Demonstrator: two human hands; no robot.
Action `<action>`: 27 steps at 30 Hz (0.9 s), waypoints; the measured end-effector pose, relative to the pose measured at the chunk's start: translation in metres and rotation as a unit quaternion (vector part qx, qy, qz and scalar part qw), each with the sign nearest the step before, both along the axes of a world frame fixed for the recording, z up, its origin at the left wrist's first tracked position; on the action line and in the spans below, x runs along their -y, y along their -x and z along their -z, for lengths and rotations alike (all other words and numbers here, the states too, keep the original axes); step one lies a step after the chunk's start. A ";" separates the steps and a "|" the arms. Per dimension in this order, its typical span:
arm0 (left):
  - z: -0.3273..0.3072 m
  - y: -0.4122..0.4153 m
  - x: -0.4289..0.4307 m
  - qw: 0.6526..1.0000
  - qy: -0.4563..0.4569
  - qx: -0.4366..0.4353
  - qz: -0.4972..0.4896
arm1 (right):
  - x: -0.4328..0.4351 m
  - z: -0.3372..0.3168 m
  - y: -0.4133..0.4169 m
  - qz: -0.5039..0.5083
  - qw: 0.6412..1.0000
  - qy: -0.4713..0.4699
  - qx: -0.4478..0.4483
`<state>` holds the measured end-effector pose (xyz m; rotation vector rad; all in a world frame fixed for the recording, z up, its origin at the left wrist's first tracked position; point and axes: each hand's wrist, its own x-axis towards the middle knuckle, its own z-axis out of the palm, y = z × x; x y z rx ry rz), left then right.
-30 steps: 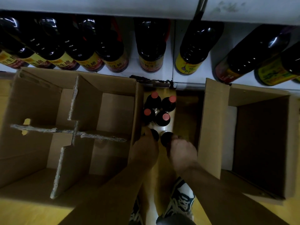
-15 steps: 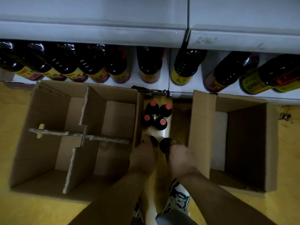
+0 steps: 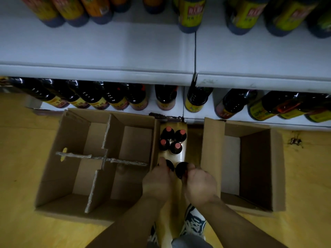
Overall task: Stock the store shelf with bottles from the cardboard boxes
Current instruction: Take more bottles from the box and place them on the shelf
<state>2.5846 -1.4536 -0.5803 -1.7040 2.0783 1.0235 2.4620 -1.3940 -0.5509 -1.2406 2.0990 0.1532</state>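
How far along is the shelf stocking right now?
Done: the divided box and the plain box both look emptied. In hand: the left hand and right hand each grip one of two dark bottles standing on the floor between the boxes. Left: those two and the four red-capped bottles must go onto the bottom shelf, which shows gaps.

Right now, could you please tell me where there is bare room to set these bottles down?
The grey upper shelf is bare in front of its yellow-labelled bottles. The dark bottles on the lower shelf crowd the left; narrow gaps open near its middle.
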 end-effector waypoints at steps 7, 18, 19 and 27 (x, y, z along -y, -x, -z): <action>-0.063 -0.008 -0.005 0.999 0.018 -0.030 0.014 | -0.006 -0.061 -0.003 -0.002 0.999 0.037 -0.012; -0.172 -0.015 -0.012 0.997 0.038 -0.054 0.029 | -0.012 -0.160 -0.008 -0.023 0.997 0.054 -0.059; -0.182 -0.016 -0.013 0.997 0.041 -0.054 0.033 | -0.013 -0.168 -0.009 -0.026 0.996 0.055 -0.062; -0.255 -0.025 -0.018 0.996 0.061 -0.056 0.045 | -0.024 -0.243 -0.015 -0.028 0.995 0.071 -0.067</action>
